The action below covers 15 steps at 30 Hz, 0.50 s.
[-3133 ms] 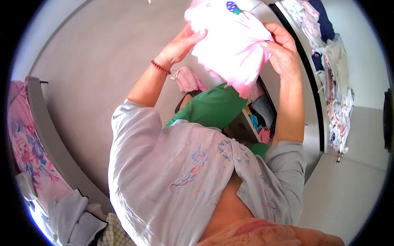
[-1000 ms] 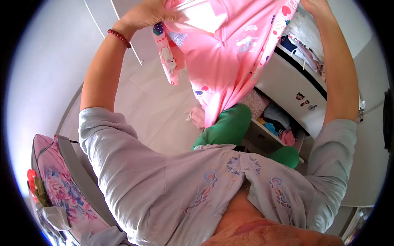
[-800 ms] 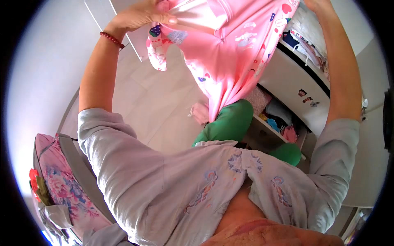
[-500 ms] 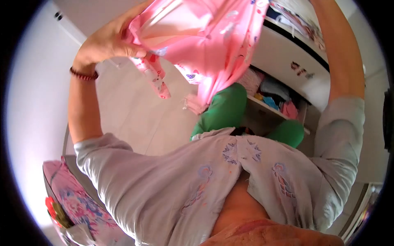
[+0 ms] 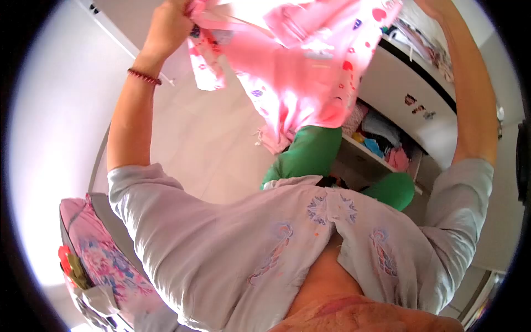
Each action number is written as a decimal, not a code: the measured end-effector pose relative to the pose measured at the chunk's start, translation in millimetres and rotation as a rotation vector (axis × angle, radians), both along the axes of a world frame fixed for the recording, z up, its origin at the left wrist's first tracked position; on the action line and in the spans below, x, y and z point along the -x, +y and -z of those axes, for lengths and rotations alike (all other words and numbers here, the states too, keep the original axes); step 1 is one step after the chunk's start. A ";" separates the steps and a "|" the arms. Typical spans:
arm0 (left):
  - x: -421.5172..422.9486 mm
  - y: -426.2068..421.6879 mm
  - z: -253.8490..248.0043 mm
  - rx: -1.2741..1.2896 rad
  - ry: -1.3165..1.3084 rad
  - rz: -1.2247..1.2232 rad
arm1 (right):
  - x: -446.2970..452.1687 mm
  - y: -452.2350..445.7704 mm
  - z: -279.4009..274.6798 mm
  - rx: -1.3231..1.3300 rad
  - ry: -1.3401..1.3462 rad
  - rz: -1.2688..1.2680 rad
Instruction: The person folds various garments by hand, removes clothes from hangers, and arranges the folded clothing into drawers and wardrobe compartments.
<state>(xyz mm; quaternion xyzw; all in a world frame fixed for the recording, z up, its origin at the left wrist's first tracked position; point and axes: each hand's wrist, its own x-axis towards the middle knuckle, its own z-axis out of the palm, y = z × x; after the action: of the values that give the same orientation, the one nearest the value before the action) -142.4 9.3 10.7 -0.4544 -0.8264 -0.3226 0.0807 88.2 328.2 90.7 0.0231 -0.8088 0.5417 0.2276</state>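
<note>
A pink long-sleeved garment printed with hearts and small figures hangs spread out at the top of the head view. My left hand is closed on its upper left edge, and a patterned sleeve dangles just below that hand. Its lower end reaches down to my green-clothed leg. Raised at the top right, my right hand is cut off by the frame edge. Those fingers are out of sight, so whether they grip the garment cannot be seen.
An open drawer with folded clothes is beyond my legs. Above it, a white drawer front carries stickers, with more clothes higher up. At lower left is a pink floral cloth item. Pale floor lies left.
My left hand has moved up with the garment's edge, its fingers now bunched round the cloth. The garment has risen and spread wider to the right, showing more of the heart print.
</note>
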 end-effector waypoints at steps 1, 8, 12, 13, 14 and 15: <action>-2.6 -1.3 -1.3 -0.009 0.006 -0.022 | -2.8 -5.9 0.8 -0.009 0.006 -0.022; -43.7 6.5 -18.5 -0.033 0.314 -0.091 | -21.0 -14.2 12.0 -0.462 -0.181 0.230; -39.6 -0.9 -33.4 -0.325 -0.475 0.036 | -15.3 2.7 16.0 -0.463 -0.003 0.337; -42.7 -1.9 -37.1 -0.438 -0.692 0.091 | -12.8 4.3 16.5 -0.577 0.141 0.342; -42.3 -1.5 -38.4 -0.489 -0.754 0.116 | -11.1 5.6 17.6 -0.690 0.288 0.346; -38.7 -2.1 -40.9 -0.487 -0.761 0.113 | -6.5 6.8 17.4 -0.687 0.281 0.343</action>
<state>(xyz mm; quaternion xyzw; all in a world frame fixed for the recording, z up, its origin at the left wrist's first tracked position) -103.7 7.2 51.6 -0.3155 -0.6714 -0.6554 -0.1418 94.8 335.1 73.3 0.0362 -0.8960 0.1856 0.4018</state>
